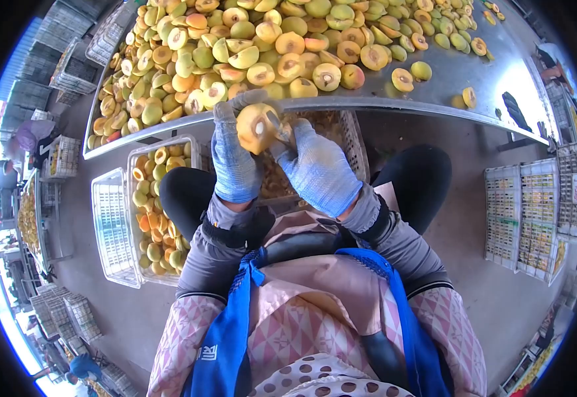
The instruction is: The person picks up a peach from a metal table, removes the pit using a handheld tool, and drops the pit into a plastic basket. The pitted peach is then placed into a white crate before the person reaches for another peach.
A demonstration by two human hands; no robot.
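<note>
My left hand (235,165), in a blue-grey work glove, grips a yellow peach half (250,131) just below the table's front edge. The cut face with its pale stone is turned toward my right hand (321,169), gloved alike. That hand is closed around a small metal pitting tool (286,134), whose tip is at the fruit; the fingers and motion partly hide its shape. Beyond both hands, a heap of halved peaches (242,59), many with stones still in them, covers much of the metal table (394,102).
Left of my legs stands a white crate (131,198) of peach halves, with another white crate (113,225) beside it. Under the table, between my knees, a crate (358,142) holds brownish scraps. Stacked crates (520,212) stand at right. Other people work at far left.
</note>
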